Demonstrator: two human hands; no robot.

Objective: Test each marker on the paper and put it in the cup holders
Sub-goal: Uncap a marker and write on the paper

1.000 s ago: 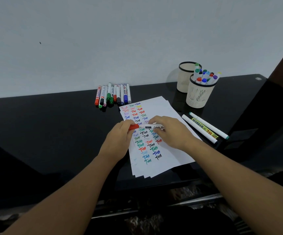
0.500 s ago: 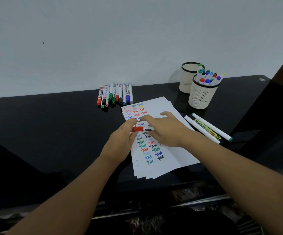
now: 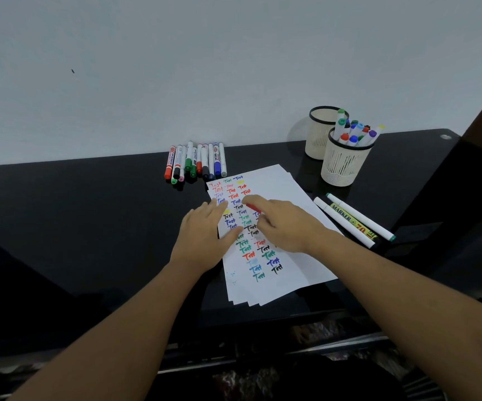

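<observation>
Left hand (image 3: 205, 235) flat, fingers straight, right hand (image 3: 284, 224) curled, pinching

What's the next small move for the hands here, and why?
Probably bring the red marker in the right hand down and write a test word on the paper. The left hand lies flat on the sheet, steadying it.

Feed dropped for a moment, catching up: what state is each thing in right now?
left hand: flat, pressing the paper
right hand: holding the red marker
near cup holder: upright, holding markers
far cup holder: upright, contents hidden
marker row: lying capped
</observation>
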